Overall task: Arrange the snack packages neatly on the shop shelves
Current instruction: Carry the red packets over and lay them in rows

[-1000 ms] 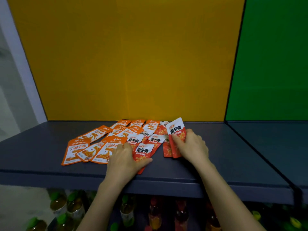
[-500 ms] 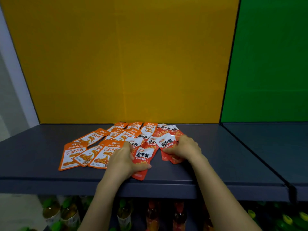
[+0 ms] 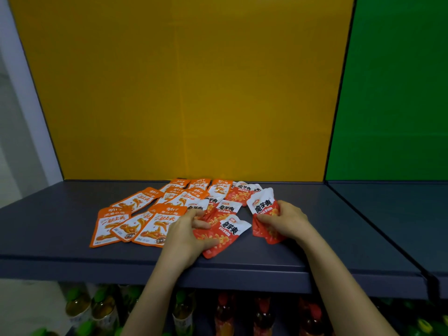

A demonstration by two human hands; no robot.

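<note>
Flat red-and-white foil snack sachets lie on the dark grey shelf (image 3: 72, 214); they look light, limp and slippery, best pinched at a sealed edge. The right hand (image 3: 288, 220) pinches one red sachet (image 3: 263, 207) by its lower half. The left hand (image 3: 186, 232) curls over another (image 3: 225, 235), thumb beneath. About seven red sachets show; left of that hand, some ten orange-and-white sachets (image 3: 155, 226) overlap.

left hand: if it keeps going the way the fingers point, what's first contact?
The left hand points up and right across the shelf. It already grips the nearest red packet; straight on, it would likely meet the next red packet overlapping behind it. Depth is unclear.
</note>
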